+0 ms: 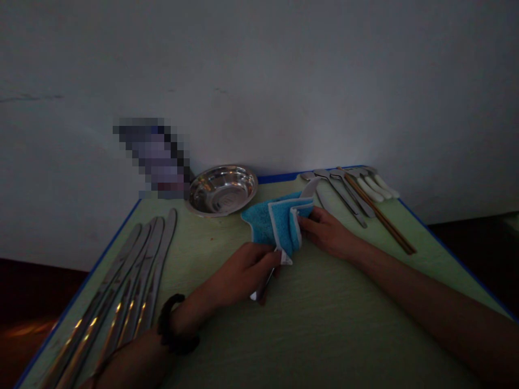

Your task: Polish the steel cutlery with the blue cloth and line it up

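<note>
Between the two grips: a table knife (311,188), long axis running away and rightward, tip clear beyond the right grip. Left grip (245,269) wrapped round the handle, nearer that end; right grip (327,231) pinching blue cloth (261,220) that covers the knife's middle. Steel bowl (204,197), inner base showing, on the bench (344,324) beyond left grip.

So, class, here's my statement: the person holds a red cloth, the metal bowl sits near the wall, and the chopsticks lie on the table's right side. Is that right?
Not quite: the cloth is blue, as the head view shows. The metal bowl and chopsticks are placed as you say.
</note>
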`<state>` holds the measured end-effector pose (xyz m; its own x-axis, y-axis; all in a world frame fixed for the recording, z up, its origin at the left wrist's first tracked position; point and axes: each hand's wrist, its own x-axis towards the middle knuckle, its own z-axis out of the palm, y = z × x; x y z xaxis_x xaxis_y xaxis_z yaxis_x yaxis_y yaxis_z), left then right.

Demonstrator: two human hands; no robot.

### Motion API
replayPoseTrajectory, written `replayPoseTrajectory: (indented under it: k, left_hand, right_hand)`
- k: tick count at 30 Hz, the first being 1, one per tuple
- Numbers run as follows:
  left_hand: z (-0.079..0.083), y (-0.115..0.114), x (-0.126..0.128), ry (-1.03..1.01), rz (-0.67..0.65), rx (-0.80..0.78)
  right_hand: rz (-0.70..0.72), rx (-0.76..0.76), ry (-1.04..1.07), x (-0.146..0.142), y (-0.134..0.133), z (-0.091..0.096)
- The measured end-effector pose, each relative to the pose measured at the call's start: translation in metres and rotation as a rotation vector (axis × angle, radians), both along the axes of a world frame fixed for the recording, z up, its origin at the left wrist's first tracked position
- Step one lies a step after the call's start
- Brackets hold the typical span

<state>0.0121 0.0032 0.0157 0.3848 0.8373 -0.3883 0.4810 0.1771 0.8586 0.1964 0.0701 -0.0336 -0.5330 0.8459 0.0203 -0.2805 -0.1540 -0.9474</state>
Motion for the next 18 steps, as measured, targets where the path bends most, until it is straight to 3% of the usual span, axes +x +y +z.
replayPoseTrajectory:
  k: [7,13,18]
  left_hand:
    - [-0.0050,0.0007,-0.0023,0.029,-0.121,0.063]
    - [-0.0046,0.0002,0.0005,0.042,-0.084,0.114]
    - [-0.0036,-0.0001,0.0021,0.060,-0.053,0.042]
  right_hand:
    - [0.008,-0.006,0.002,-0.0004,-0.0004,0.0019]
    - [-0.004,-0.008,-0.004,-0.0006,-0.0004,0.0013]
    - [-0.011,-0.012,-0.036,-0.0004,-0.0010,0.0043]
